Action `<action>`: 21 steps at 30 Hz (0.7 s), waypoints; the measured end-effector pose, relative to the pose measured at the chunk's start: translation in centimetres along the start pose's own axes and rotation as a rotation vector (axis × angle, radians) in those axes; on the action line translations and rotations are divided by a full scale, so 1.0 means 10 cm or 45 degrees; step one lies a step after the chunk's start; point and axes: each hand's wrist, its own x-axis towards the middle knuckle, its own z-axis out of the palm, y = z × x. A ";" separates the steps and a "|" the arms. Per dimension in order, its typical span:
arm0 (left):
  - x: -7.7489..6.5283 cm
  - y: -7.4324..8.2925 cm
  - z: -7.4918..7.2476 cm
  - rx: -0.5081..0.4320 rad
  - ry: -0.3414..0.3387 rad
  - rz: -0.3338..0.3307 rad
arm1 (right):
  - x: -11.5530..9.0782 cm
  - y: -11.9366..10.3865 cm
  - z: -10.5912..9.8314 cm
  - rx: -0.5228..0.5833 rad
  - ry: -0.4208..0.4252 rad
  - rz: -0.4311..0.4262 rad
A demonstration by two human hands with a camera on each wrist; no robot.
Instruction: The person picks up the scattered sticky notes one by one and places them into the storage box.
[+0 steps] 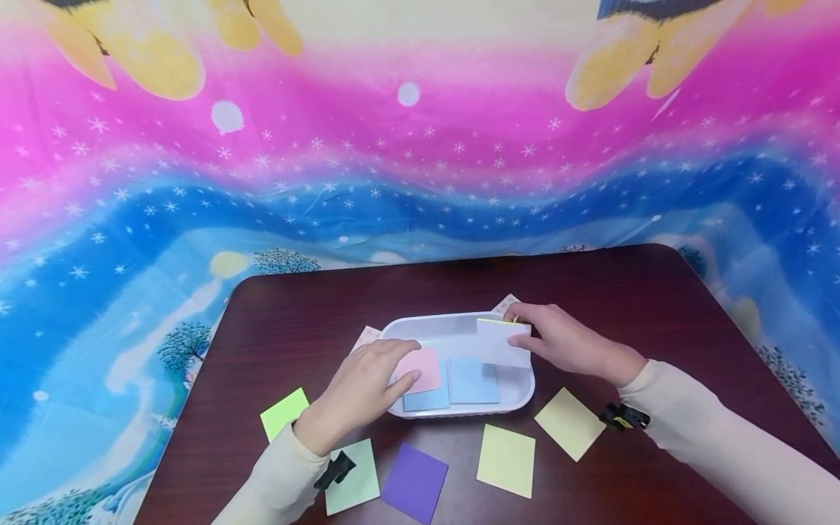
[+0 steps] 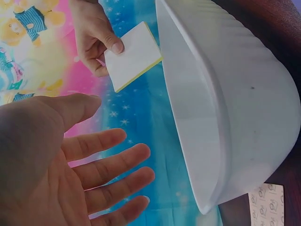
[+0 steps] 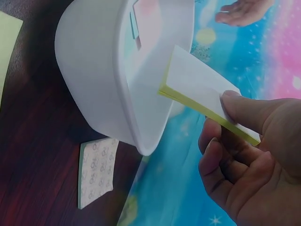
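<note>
My right hand (image 1: pixel 558 341) pinches a sticky note pad (image 3: pixel 197 77) between thumb and fingers. The pad has a white face and yellow edges, and it is held over the right part of a white plastic basin (image 1: pixel 459 413). Over the basin's left side hovers my left hand (image 1: pixel 367 379), its fingers spread and holding nothing in the left wrist view (image 2: pixel 108 165). Inside the basin lie a pink note pad (image 1: pixel 423 370) and two light blue pads (image 1: pixel 474 380); the pink one partly covers one blue pad.
Along the table's front lie a lime pad (image 1: pixel 284 412), a pale green pad (image 1: pixel 361 477), a purple pad (image 1: pixel 415 483) and two pale yellow pads (image 1: pixel 505 461). Patterned-backed pads (image 3: pixel 96 172) stick out beside the basin. A printed cloth (image 1: pixel 407 182) hangs behind the table.
</note>
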 end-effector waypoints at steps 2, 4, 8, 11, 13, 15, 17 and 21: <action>-0.01 -0.01 0.00 -0.002 -0.006 -0.013 | 0.02 -0.01 0.02 -0.013 -0.003 -0.017; -0.03 -0.03 0.00 0.001 -0.011 -0.027 | 0.04 -0.02 0.05 -0.023 -0.008 -0.032; -0.07 -0.06 0.01 0.017 -0.023 -0.058 | 0.09 -0.05 0.13 -0.043 -0.019 -0.021; -0.09 -0.08 0.00 0.026 -0.024 -0.076 | 0.12 -0.06 0.20 -0.035 -0.052 -0.007; -0.10 -0.09 0.00 0.027 -0.024 -0.087 | 0.14 -0.07 0.24 -0.024 -0.085 -0.011; -0.10 -0.09 0.00 0.023 -0.027 -0.092 | 0.16 -0.07 0.27 -0.010 -0.116 -0.015; -0.11 -0.10 0.00 0.020 -0.029 -0.094 | 0.17 -0.07 0.30 -0.006 -0.132 -0.028; -0.12 -0.12 0.00 0.018 -0.021 -0.099 | 0.20 -0.07 0.36 -0.016 -0.152 -0.066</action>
